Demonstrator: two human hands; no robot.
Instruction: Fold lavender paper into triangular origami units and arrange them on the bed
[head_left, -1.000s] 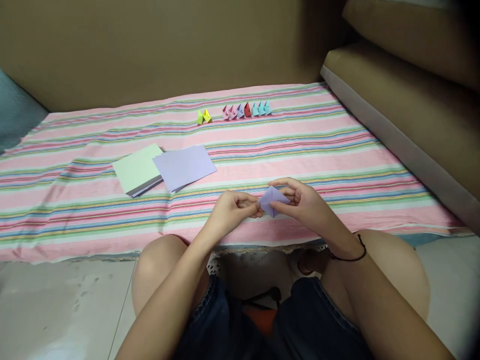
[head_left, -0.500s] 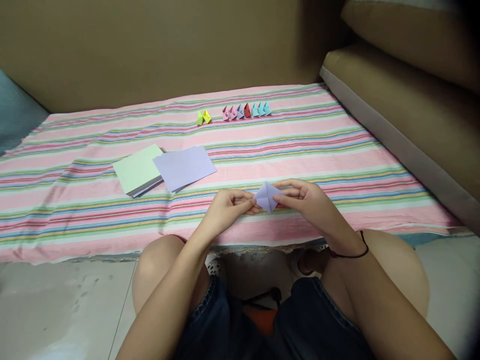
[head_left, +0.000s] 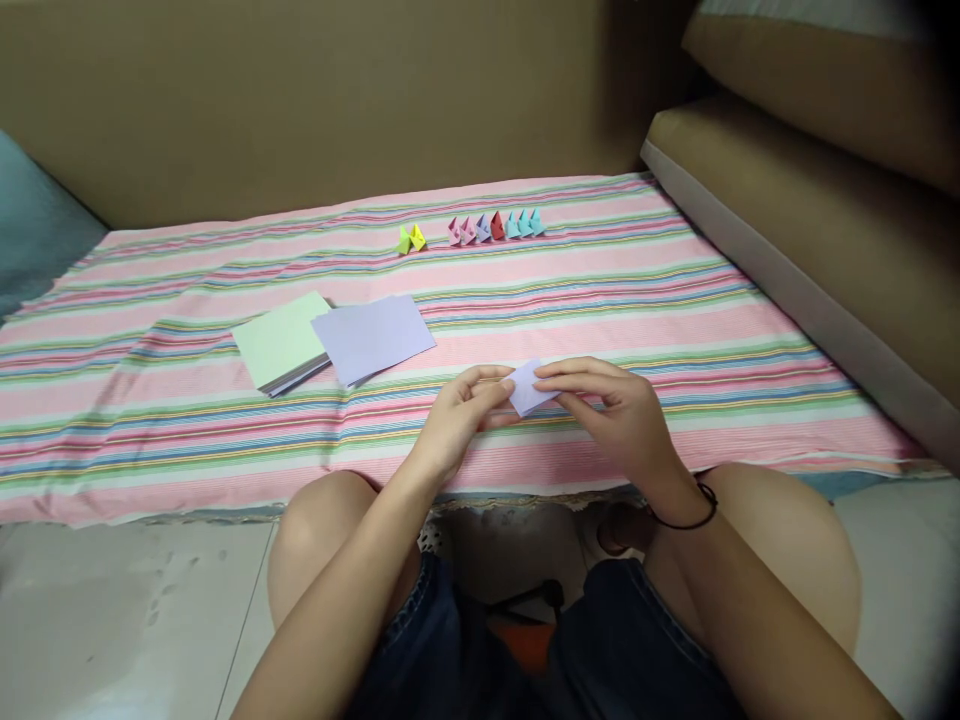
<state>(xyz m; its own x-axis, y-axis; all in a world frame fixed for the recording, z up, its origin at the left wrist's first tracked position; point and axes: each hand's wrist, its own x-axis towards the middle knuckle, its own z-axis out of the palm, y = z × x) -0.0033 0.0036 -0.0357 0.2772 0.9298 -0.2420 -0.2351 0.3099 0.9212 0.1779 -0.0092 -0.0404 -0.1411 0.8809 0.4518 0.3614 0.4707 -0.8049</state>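
Observation:
A small folded piece of purple paper (head_left: 527,390) is held between both hands, just above the striped cloth. My left hand (head_left: 466,410) pinches its left corner between thumb and fingers. From the other side, my right hand (head_left: 611,405) grips the right edge, fingers on top and thumb beneath. To the left lie a few purple sheets (head_left: 375,337), partly over a stack of paper (head_left: 281,343) with pale green on top. Farther back stand folded paper figures: two yellow ones (head_left: 412,239) and a row in pink (head_left: 460,231), purple, red (head_left: 497,226) and light blue (head_left: 525,223).
The striped cloth (head_left: 187,400) covers a low seat with a brown backrest (head_left: 337,100) behind it. Brown cushions (head_left: 810,220) are stacked on the right, and a blue-grey cushion (head_left: 37,220) leans at the far left. My knees touch the front edge.
The purple paper has turned from a creased diamond facing me to a plainer, smaller-looking shape. My right fingers have moved onto its top, and my left hand has shifted slightly right.

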